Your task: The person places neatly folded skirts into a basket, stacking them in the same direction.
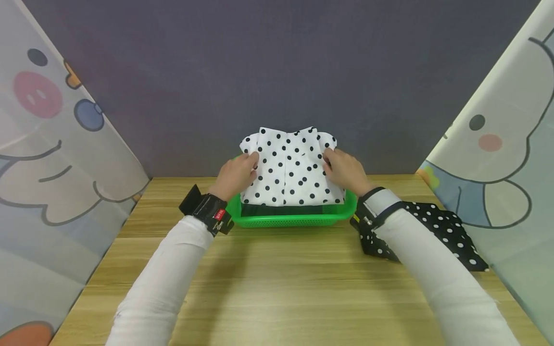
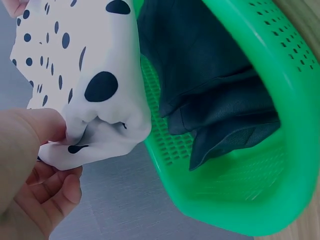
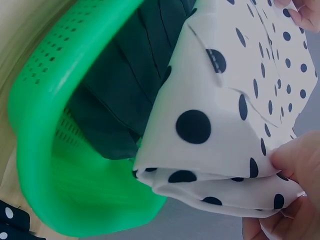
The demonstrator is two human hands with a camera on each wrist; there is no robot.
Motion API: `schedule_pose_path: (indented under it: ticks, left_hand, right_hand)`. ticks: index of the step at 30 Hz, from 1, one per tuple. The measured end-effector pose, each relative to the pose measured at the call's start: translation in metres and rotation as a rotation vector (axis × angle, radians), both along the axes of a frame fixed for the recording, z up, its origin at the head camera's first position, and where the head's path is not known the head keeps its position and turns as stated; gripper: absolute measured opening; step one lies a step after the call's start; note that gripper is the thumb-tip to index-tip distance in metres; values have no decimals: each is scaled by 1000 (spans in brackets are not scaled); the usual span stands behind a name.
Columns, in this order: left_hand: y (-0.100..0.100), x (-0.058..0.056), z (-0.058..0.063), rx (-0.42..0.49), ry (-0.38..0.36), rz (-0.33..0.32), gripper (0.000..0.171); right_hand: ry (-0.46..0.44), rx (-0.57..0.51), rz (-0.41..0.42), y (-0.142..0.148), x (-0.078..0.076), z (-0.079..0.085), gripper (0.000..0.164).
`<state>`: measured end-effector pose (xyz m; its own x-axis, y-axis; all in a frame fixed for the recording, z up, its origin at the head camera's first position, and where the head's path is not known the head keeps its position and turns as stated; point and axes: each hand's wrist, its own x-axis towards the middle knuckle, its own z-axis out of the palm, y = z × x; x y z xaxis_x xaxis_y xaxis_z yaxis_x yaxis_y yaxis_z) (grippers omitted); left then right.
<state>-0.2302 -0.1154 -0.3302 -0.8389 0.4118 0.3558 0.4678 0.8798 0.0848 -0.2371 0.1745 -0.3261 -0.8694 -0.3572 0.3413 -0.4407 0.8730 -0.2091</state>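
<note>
A folded white garment with black polka dots (image 1: pixel 294 168) is held up over a green plastic basket (image 1: pixel 285 221). My left hand (image 1: pixel 235 175) pinches its left side between thumb and fingers, and my right hand (image 1: pixel 345 170) pinches the right side the same way. Several layers of the folded cloth show at the edge in the right wrist view. Beneath the garment, a dark folded cloth (image 2: pixel 210 75) lies inside the basket, partly hidden by the dotted garment in the head view.
A black cloth with white dots (image 1: pixel 446 235) lies on the wooden table (image 1: pixel 277 288) at the right, partly behind my right forearm. A dark grey wall (image 1: pixel 277 62) rises right behind the basket. Cartoon-printed panels (image 1: pixel 56 158) flank the table on both sides.
</note>
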Motion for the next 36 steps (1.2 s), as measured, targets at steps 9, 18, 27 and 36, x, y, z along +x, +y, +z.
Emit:
schedule_pose_path:
  ticks: [9, 18, 27, 36]
  left_hand:
    - [1, -9, -3, -25, -95, 55, 13]
    - [7, -17, -2, -141, -211, 76, 7]
    - [13, -24, -3, -176, -370, 116, 10]
    - [17, -28, -13, -178, -472, 135, 14]
  right_hand:
    - [-122, 53, -42, -10, -13, -6, 9]
    - [-230, 113, -33, -20, -24, -13, 9]
    - [-297, 178, -69, -25, -33, -19, 10]
    - [-384, 168, -88, -25, -34, -32, 9]
